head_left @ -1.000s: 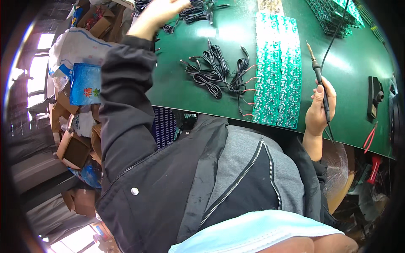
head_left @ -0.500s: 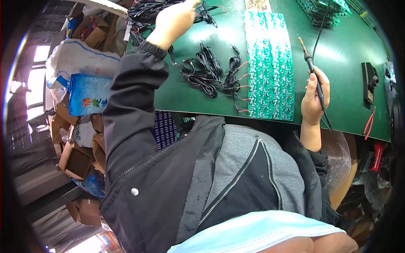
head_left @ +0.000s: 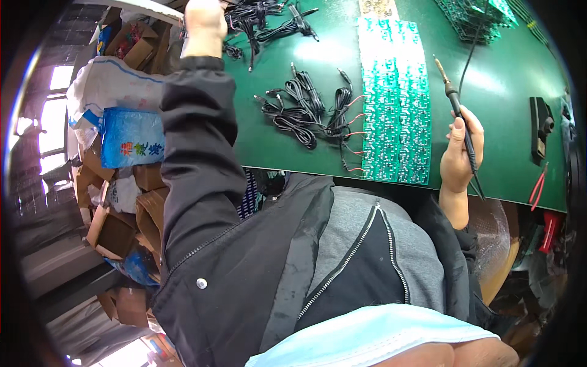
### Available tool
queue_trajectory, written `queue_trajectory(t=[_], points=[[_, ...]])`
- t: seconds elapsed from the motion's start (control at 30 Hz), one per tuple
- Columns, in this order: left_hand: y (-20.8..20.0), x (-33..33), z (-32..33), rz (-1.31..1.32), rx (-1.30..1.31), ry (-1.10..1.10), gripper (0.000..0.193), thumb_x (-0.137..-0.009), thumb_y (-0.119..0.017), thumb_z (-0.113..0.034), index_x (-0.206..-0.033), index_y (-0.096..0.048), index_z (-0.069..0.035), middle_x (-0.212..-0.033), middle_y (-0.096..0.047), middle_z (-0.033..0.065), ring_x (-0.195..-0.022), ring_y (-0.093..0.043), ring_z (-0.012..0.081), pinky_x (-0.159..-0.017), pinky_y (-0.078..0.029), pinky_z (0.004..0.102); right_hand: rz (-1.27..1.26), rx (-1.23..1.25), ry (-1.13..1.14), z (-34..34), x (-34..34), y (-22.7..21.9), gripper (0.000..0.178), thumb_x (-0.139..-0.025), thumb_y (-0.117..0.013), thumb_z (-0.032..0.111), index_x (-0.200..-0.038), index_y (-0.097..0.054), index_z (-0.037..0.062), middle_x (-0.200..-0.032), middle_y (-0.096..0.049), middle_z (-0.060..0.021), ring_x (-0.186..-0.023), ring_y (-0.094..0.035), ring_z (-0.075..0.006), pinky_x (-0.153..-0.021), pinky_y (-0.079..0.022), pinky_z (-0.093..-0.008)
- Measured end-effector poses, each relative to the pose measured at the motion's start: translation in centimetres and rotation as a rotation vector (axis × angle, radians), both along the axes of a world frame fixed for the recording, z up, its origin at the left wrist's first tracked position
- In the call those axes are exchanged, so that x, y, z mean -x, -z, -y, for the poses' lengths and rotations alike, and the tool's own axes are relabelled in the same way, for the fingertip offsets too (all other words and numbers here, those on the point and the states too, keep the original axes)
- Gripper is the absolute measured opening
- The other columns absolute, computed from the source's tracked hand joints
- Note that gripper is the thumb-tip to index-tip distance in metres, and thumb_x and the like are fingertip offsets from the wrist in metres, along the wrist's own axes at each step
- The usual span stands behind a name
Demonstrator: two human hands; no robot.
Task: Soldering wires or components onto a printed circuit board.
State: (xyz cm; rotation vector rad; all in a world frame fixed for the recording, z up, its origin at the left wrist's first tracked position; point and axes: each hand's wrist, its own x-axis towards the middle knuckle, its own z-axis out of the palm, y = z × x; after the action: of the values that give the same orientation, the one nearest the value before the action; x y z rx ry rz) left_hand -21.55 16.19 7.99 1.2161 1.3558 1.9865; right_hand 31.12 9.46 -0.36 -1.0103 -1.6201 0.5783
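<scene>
My right hand (head_left: 460,153) is closed around a soldering iron (head_left: 452,92), its bare metal tip pointing up and away over the table. Left of it lies a panel of green circuit boards (head_left: 397,122), in long strips side by side. Red wire ends of several coiled black cables (head_left: 339,113) touch the panel's left edge; more coiled cables (head_left: 299,107) lie beside them. My left hand (head_left: 205,25) reaches to the far left, next to a heap of black cables (head_left: 257,18). Its fingers are hidden at the picture's upper edge, so any hold there cannot be made out.
A black iron stand (head_left: 540,128) and red-handled pliers (head_left: 538,188) lie at the right of the green table (head_left: 293,160). Stacked circuit boards (head_left: 480,21) stand at the far right. Cardboard boxes (head_left: 113,232) and a blue bag (head_left: 131,137) fill the left side.
My left hand has moved left across the cable heap, and some cables there have shifted. My right hand still grips the soldering iron in nearly the same place.
</scene>
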Motion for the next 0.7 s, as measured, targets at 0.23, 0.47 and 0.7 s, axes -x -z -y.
queue_trajectory(t=[0.23, 0.47, 0.7], points=[[-11.8, -3.7, 4.2, 0.132, 0.048, -0.060, 0.050, -0.110, -0.036, -0.051, -0.088, -0.053, -0.009, -0.065, -0.036, -0.0040, -0.048, -0.027, 0.0053, -0.039, -0.021, 0.0206, -0.073, -0.005, -0.008, 0.1, -0.3, 0.1, 0.024, -0.105, -0.061, 0.010, -0.124, -0.065, -0.0038, -0.107, -0.068, -0.0082, -0.076, -0.055, -0.0061, -0.068, -0.048, -0.0205], [2.6, 1.8, 1.7, -1.226, 1.176, -0.254, 0.054, -0.097, -0.051, -0.043, -0.109, -0.073, 0.004, -0.115, -0.070, 0.0292, -0.114, -0.067, 0.0409, -0.099, -0.050, 0.0479, -0.087, -0.020, -0.016, 0.0, 0.1, -0.4, 0.024, -0.105, -0.061, 0.013, -0.123, -0.065, -0.0029, -0.102, -0.068, -0.0058, -0.074, -0.055, -0.0057, -0.065, -0.047, -0.0206], [7.0, 3.2, 1.3, -1.089, 0.852, -0.181, 0.046, -0.092, -0.058, -0.042, -0.095, -0.074, 0.001, -0.095, -0.072, 0.0252, -0.096, -0.069, 0.0410, -0.087, -0.054, 0.0482, -0.053, -0.015, -0.005, -0.1, -0.1, 0.0, 0.025, -0.105, -0.062, 0.014, -0.124, -0.066, -0.0025, -0.102, -0.069, -0.0068, -0.074, -0.056, -0.0065, -0.066, -0.049, -0.0212]])
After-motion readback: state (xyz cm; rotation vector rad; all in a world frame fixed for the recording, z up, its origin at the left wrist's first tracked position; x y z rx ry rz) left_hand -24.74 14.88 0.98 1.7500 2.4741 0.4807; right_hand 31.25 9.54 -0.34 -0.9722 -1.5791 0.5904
